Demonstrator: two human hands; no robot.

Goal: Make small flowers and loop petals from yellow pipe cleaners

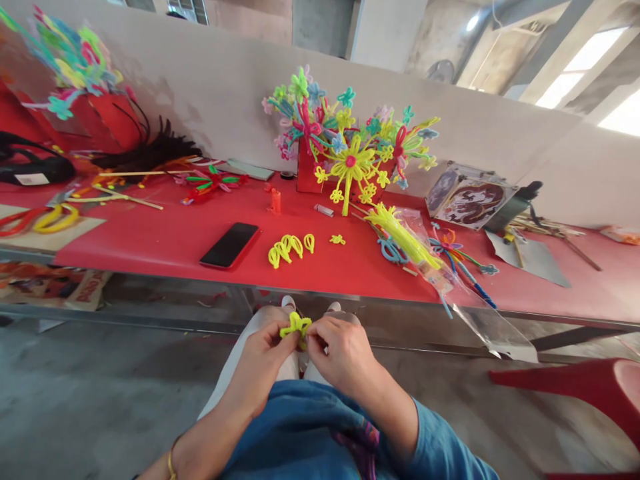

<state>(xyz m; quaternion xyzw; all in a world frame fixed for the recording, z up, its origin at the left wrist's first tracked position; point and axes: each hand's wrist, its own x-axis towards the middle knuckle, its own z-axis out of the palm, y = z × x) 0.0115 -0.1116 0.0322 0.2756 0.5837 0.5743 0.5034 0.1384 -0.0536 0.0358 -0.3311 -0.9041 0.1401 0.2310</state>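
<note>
Above my lap, my left hand [270, 348] pinches a small yellow pipe-cleaner flower [296, 324] from its left side. The fingers of my right hand [339, 343] are closed at the flower's right edge, and its lower part is hidden behind them. On the red table ahead lie several yellow pipe-cleaner loops [286, 249] and a single small yellow flower [337, 239]. A bundle of straight yellow pipe cleaners [404, 235] rests on a clear plastic bag [477, 327] that hangs over the table's front edge.
A black phone [230, 245] lies on the red table [165, 233]. Behind it stand a bunch of colourful pipe-cleaner flowers [351, 160] and an orange lighter [275, 200]. Blue-handled scissors [391, 251] lie beside the yellow bundle. A red stool [575, 387] stands at the right.
</note>
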